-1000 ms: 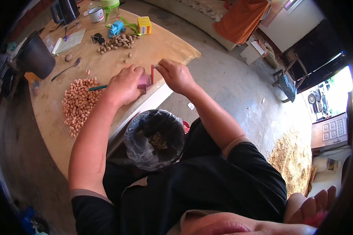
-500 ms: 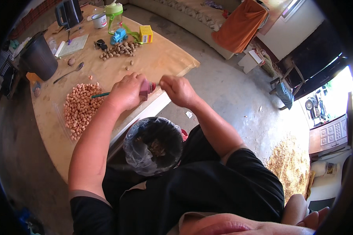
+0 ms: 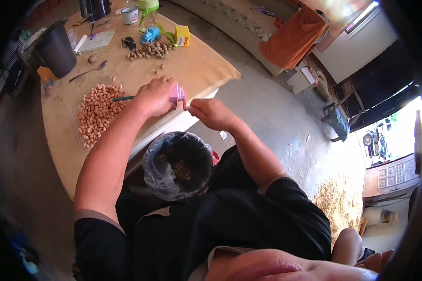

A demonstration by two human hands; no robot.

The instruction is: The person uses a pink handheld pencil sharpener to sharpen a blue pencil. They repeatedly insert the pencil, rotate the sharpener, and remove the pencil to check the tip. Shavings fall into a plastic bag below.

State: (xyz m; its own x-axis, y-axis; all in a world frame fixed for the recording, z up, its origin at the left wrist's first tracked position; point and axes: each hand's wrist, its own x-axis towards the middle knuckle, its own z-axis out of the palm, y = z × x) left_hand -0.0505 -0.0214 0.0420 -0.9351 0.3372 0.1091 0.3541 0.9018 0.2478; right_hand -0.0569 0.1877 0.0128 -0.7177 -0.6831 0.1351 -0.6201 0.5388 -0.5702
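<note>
One broad table (image 3: 206, 68) filled much of the upper left, its covering a worn tan. Beyond its right side, a wide heap of pale grain (image 3: 337, 201) lay on the concrete floor. Just in front of the table's near edge stood a dark bin (image 3: 155, 179) with a clear plastic liner and some scraps inside. On the tabletop, a shallow see-through tray (image 3: 73, 122) bore a spread of pinkish kernels (image 3: 97, 114), and past it a dark pitcher (image 3: 57, 51) stood near the left side. The left hand (image 3: 157, 96) was clamped around a small pink device (image 3: 177, 93) at the table's near edge, to the right of the tray. The right hand (image 3: 213, 113) was just beside it, its fingers drawn together and, as far as so small a detail showed, pinching the outer end. Farther back, a yellow box (image 3: 182, 35) stood by loose brown nuts (image 3: 150, 50). A teal rod (image 3: 122, 98) stuck out leftward from under the left hand, over the kernels' edge. Smallest was the device's red crank (image 3: 184, 100), between the two hands.
</note>
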